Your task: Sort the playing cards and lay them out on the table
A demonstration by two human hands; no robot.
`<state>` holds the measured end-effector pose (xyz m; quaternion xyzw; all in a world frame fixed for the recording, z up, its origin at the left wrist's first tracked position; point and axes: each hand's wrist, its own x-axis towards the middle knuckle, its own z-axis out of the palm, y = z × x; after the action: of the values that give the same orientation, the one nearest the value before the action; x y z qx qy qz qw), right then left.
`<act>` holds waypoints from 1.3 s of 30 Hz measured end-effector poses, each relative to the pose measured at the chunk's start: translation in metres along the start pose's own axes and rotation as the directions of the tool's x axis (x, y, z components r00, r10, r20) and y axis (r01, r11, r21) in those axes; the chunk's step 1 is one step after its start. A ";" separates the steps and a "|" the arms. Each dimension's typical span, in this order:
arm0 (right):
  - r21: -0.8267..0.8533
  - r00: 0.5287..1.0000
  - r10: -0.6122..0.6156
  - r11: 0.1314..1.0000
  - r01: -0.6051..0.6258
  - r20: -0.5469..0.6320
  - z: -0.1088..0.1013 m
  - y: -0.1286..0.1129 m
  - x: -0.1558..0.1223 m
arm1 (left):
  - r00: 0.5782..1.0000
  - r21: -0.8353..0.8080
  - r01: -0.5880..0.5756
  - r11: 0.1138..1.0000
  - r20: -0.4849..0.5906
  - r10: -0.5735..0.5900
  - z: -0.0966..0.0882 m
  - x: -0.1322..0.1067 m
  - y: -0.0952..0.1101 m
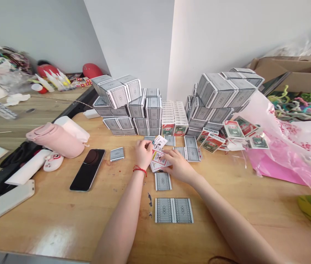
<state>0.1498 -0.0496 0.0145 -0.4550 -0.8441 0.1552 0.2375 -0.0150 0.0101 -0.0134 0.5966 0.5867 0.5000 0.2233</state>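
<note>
My left hand [144,152], with a red string bracelet at its wrist, pinches at the edge of a white playing card [160,141] printed with a dark figure. My right hand [179,165] has its thumb and fingers closed on a face-up card [157,160] with yellow and red print, just below the first. Whether more cards lie under it I cannot tell. Nearer to me lie a patterned grey card stack [163,182] and a pair of face-down stacks [173,210]. Another grey stack [116,154] lies left of my left hand. Behind my hands are further face-down cards [191,143].
Tall piles of grey card blocks stand at the back left [127,106] and back right [218,95], with boxed decks [174,118] between. Loose card boxes [234,130] and pink plastic [279,157] lie right. A phone [87,170] and pink bottle [54,139] lie left.
</note>
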 end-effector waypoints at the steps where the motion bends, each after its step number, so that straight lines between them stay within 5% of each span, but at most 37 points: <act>1: 0.006 1.000 -0.005 1.000 0.006 -0.007 0.000 0.000 0.000 | 0.999 -0.061 0.034 0.998 -0.029 -0.036 -0.001 0.001 0.001; 4: 0.029 0.999 -0.026 0.999 0.027 -0.035 0.000 0.001 0.001 | 0.994 -0.231 0.084 0.969 -0.042 -0.096 -0.004 0.003 0.005; 7: 0.041 0.999 -0.027 0.999 0.028 -0.045 0.000 0.001 0.001 | 0.996 -0.318 0.060 0.946 0.078 -0.037 -0.005 0.001 0.009; 13: 0.077 1.000 0.000 0.997 0.001 -0.015 -0.001 0.003 0.001 | 0.935 -0.096 -0.114 0.989 0.326 0.140 0.000 -0.008 0.012; 30: -0.185 0.991 0.116 0.975 -0.126 -0.063 -0.014 -0.007 0.000 | 0.922 0.190 -0.301 0.935 0.308 0.234 -0.001 -0.009 0.013; 39: -0.033 0.995 0.029 0.999 -0.032 -0.091 -0.008 -0.004 0.001 | 0.948 0.029 -0.075 0.997 0.313 0.062 -0.002 -0.009 0.013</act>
<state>0.1507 -0.0508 0.0232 -0.4785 -0.8279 0.1232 0.2653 -0.0088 -0.0021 -0.0046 0.6925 0.5332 0.3947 0.2835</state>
